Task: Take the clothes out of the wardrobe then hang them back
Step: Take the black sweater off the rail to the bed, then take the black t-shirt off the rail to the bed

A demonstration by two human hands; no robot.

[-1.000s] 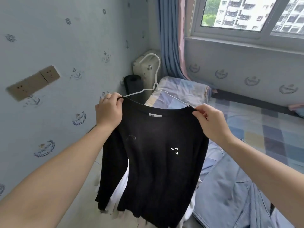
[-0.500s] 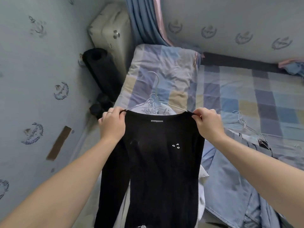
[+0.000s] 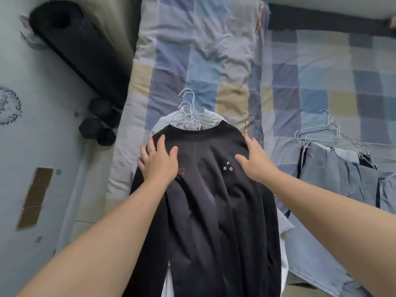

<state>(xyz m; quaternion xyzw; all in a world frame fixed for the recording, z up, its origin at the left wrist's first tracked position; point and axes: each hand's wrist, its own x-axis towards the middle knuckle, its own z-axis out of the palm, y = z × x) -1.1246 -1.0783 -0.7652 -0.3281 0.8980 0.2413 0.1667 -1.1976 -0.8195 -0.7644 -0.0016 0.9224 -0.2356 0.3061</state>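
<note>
A black long-sleeved top (image 3: 205, 200) on a white wire hanger lies flat on a pile of clothes at the bed's near edge. Several white hanger hooks (image 3: 188, 112) stick out above its collar. My left hand (image 3: 158, 161) presses flat on the top's left shoulder, fingers spread. My right hand (image 3: 255, 161) rests flat on its right shoulder. White clothes (image 3: 285, 236) show beneath the black top.
The bed (image 3: 321, 67) has a blue and tan checked cover. A second pile of denim clothes (image 3: 347, 179) on wire hangers (image 3: 330, 133) lies to the right. A rolled black mat (image 3: 81, 46) and dark dumbbells (image 3: 98, 127) stand by the wall at left.
I have lowered the black top from the air onto the pile on the bed. Both hands let go of its shoulders and now lie flat on it. My view tilted down.
</note>
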